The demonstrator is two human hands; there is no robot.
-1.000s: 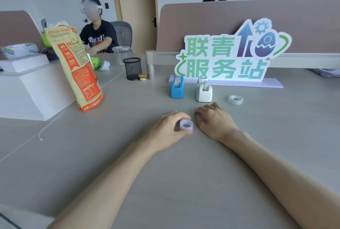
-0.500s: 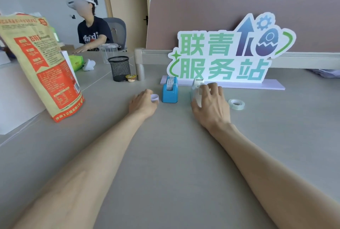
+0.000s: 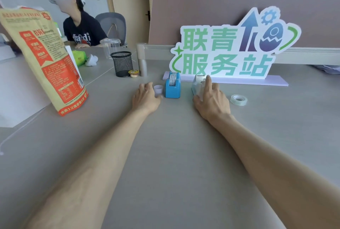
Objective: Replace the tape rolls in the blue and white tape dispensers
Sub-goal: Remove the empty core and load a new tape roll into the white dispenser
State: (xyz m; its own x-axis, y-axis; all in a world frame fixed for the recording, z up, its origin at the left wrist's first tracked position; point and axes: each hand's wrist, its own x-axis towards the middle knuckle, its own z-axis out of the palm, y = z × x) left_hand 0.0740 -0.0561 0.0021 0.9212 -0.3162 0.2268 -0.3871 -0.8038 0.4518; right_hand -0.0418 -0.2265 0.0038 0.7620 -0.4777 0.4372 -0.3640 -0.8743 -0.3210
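Fingers (image 3: 147,86) of the left hand (image 3: 145,98) curl around a small pale tape roll (image 3: 158,90), pinching it just beside the blue dispenser (image 3: 173,87), which has a roll seated in it. Further right, the right hand (image 3: 211,100) clamps over the white dispenser (image 3: 197,85), index finger stretched up along its top. 1 clear tape roll (image 3: 238,99) lies loose on the desk (image 3: 174,155), near that hand. Both dispensers are light, so a 1-handed tug could tip the white one or slide it into the sign (image 3: 230,50) behind. I'd also worry the pinched roll slips and wheels off.
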